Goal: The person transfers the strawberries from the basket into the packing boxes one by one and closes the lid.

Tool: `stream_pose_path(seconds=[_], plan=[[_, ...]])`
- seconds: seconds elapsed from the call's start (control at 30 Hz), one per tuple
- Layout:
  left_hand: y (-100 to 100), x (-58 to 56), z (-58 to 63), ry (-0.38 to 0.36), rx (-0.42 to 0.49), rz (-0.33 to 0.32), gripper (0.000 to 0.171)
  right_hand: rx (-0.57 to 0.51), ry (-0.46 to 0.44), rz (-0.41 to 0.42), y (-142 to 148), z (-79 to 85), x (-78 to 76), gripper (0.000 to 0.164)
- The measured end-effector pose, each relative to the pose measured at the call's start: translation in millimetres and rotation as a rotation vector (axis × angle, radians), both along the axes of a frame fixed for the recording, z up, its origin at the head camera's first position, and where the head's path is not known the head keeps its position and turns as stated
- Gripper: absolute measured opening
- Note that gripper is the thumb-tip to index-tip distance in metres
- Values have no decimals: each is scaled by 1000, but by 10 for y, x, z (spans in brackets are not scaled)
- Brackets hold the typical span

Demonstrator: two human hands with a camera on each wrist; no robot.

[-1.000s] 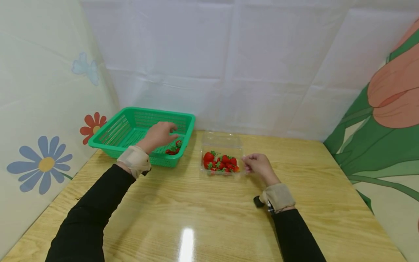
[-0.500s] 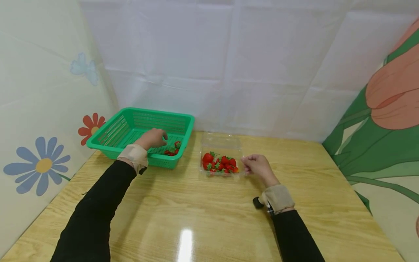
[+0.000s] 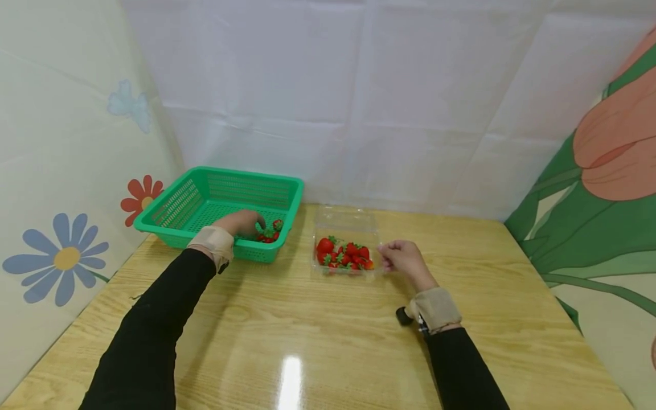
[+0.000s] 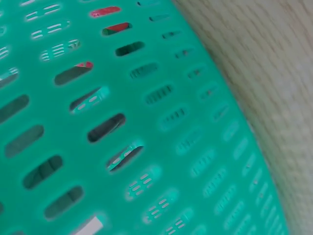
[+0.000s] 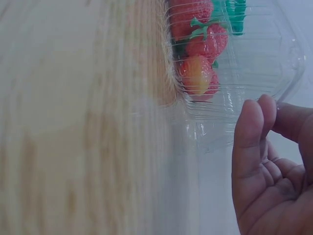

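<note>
My left hand (image 3: pixel 242 221) reaches down into a green plastic basket (image 3: pixel 241 173), its curved fingers right at a few red strawberries (image 3: pixel 270 236) in the near right corner. In the left wrist view the slotted basket wall (image 4: pixel 100 100) hides most of that hand, with bits of red strawberry (image 4: pixel 105 11) showing through. On the other side, my right hand (image 3: pixel 405 260) pinches the right edge of a clear plastic clamshell box (image 3: pixel 344 218) between thumb and fingertips. Several strawberries with green leaves (image 3: pixel 345 254) lie in the box, whose lid stands raised at the back.
A wooden table (image 3: pixel 318 330) carries both containers, the basket at the left and the box to its right. White sheeting (image 3: pixel 410 102) hangs close behind them. Panels with printed flowers (image 3: pixel 66 258) flank the table on both sides.
My left hand has lowered into the basket, moving slightly left and down to the strawberries in the corner. The right hand keeps its pinch on the box edge.
</note>
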State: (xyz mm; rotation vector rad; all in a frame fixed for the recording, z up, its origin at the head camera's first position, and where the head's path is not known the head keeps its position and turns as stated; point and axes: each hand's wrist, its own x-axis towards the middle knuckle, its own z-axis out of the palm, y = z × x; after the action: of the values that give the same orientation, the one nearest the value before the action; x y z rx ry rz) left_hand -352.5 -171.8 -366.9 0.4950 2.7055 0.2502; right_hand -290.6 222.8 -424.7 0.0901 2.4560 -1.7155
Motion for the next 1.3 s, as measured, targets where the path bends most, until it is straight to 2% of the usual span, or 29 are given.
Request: stream_pose_path(seconds=[0.2, 0.43, 0.67, 0.77, 0.93, 1.17, 1.3], plan=[[14, 6, -16, -2, -42, -34, 34, -4, 11, 1, 0, 5, 4, 32], [24, 7, -32, -6, -46, -47, 33, -11, 8, 2, 0, -5, -2, 32], [28, 17, -14, 21, -72, -77, 28, -4, 14, 5, -5, 2, -3, 32], [38, 27, 1, 23, -61, -78, 24, -5, 15, 1, -4, -3, -6, 32], [56, 42, 21, 23, -22, -95, 27, -7, 17, 2, -2, -3, -2, 32], [42, 28, -1, 27, -4, -130, 27, -22, 8, 0, -11, 8, 4, 33], [35, 22, -10, 28, -1, -127, 25, -22, 0, -1, -19, 18, 1, 33]])
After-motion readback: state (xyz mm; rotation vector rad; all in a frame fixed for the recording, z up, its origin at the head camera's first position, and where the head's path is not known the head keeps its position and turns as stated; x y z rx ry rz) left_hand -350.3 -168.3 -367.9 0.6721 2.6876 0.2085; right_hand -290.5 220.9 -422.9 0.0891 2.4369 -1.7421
